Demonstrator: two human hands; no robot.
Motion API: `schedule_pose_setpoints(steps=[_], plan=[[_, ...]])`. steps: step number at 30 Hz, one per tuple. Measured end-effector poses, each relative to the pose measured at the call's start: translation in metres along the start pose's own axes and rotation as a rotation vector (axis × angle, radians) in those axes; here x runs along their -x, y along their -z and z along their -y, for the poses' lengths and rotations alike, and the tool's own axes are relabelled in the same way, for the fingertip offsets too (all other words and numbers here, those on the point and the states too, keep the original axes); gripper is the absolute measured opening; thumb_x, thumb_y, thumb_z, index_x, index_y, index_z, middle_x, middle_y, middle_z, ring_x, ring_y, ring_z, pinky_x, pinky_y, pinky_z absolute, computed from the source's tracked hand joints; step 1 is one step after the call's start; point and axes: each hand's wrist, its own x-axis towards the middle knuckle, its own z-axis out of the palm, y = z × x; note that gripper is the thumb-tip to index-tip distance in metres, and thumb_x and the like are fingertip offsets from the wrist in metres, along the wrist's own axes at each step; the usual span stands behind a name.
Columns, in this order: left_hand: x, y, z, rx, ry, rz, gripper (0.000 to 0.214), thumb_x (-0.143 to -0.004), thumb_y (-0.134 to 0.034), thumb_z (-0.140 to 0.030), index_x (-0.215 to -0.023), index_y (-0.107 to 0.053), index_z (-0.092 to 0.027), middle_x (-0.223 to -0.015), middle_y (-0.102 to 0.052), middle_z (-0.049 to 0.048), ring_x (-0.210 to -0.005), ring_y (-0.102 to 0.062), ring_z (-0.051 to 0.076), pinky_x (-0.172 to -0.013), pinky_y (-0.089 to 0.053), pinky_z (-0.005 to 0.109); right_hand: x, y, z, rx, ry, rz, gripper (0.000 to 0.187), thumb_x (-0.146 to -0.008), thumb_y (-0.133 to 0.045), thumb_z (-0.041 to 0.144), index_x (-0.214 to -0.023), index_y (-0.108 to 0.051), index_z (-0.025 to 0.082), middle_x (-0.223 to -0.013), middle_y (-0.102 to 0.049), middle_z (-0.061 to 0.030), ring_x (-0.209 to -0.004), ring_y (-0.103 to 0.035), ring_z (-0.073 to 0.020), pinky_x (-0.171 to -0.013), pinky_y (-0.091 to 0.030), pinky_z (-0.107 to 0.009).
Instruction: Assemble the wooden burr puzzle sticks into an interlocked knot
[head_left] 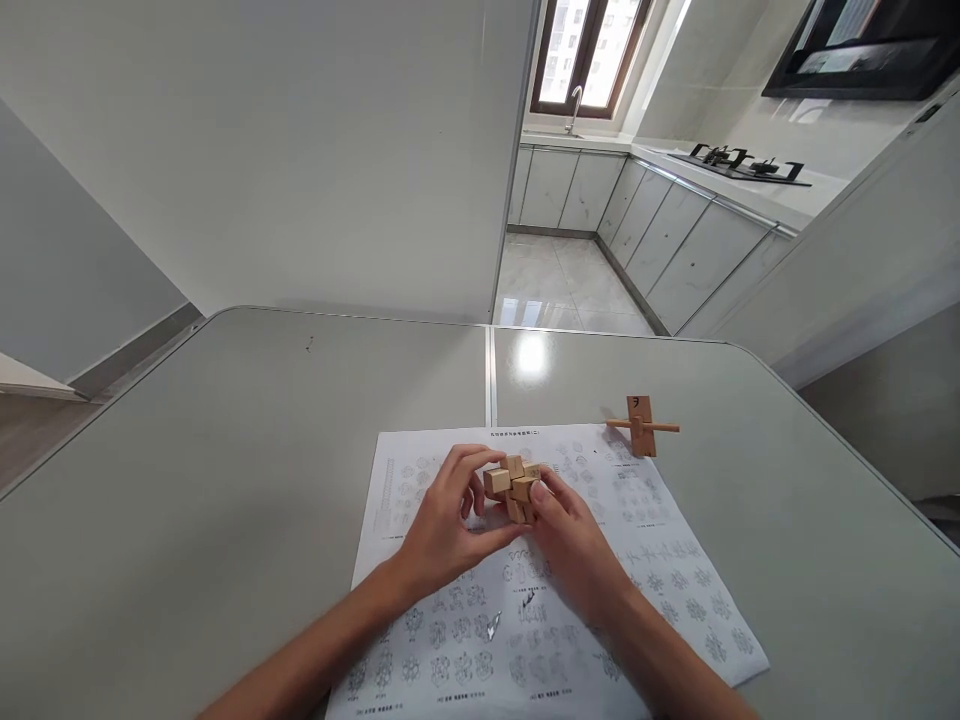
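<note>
Just above a printed instruction sheet (450, 560), a small wooden interlocking puzzle (515, 484) of light blocks is held between both hands. My left hand (450, 515) grips it from the left, index finger at its top and thumb under its lower edge. On the other side, my right hand (570, 530) has its thumb pressed on the puzzle's right front. The right fingers behind the puzzle are partly hidden. Rows of line drawings of block assemblies cover the sheet.
At the sheet's upper right corner lies a darker wooden piece with a crossing stick (641, 426), marked with a figure. Two small shiny scraps (493, 626) rest on the paper. The grey table (225, 520) has a seam, and a kitchen lies beyond its far edge.
</note>
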Motion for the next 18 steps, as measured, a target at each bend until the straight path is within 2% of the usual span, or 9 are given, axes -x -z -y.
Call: schedule_pose_setpoints(steps=[4,6,9,18], plan=[[0.0006,0.0,0.0015,0.009,0.039,0.012,0.059,-0.081,-0.088,-0.039,-0.13,-0.057,-0.029,-0.117,-0.066,0.004,-0.066,-0.051,0.011,-0.062,-0.051,0.026,0.0018,0.0029,-0.0048,0.076,0.024,-0.004,0.046,-0.095,-0.07,0.06,-0.127,-0.065,0.028,-0.123,-0.075,-0.009,-0.114,-0.07,-0.0311,-0.101,-0.053,-0.046],[0.0001,0.0006,-0.0001,0.034,0.06,0.01,0.059,-0.081,-0.088,-0.038,-0.131,-0.058,-0.028,-0.108,-0.068,0.0025,-0.066,-0.052,0.011,-0.06,-0.051,0.025,0.0033,0.0042,-0.0052,0.105,0.025,-0.031,0.048,-0.098,-0.064,0.063,-0.133,-0.06,0.031,-0.123,-0.074,-0.0078,-0.112,-0.07,-0.03,-0.099,-0.054,-0.045],[-0.0012,0.0019,-0.0032,0.076,0.062,0.008,0.057,-0.08,-0.088,-0.037,-0.129,-0.061,-0.026,-0.105,-0.068,0.0031,-0.068,-0.055,0.012,-0.059,-0.051,0.024,0.0045,0.0053,-0.0031,0.16,0.011,-0.075,0.047,-0.102,-0.054,0.066,-0.135,-0.058,0.033,-0.122,-0.074,-0.0065,-0.109,-0.07,-0.0284,-0.096,-0.054,-0.043],[0.0001,0.002,0.002,0.083,-0.011,0.036,0.061,-0.078,-0.088,-0.025,-0.133,-0.059,-0.029,-0.113,-0.067,0.0026,-0.067,-0.057,0.009,-0.057,-0.05,0.021,0.0027,0.0082,-0.0043,0.346,0.126,-0.136,0.04,-0.102,-0.053,0.064,-0.108,-0.065,0.026,-0.097,-0.072,-0.004,-0.085,-0.067,-0.0225,-0.078,-0.053,-0.034]])
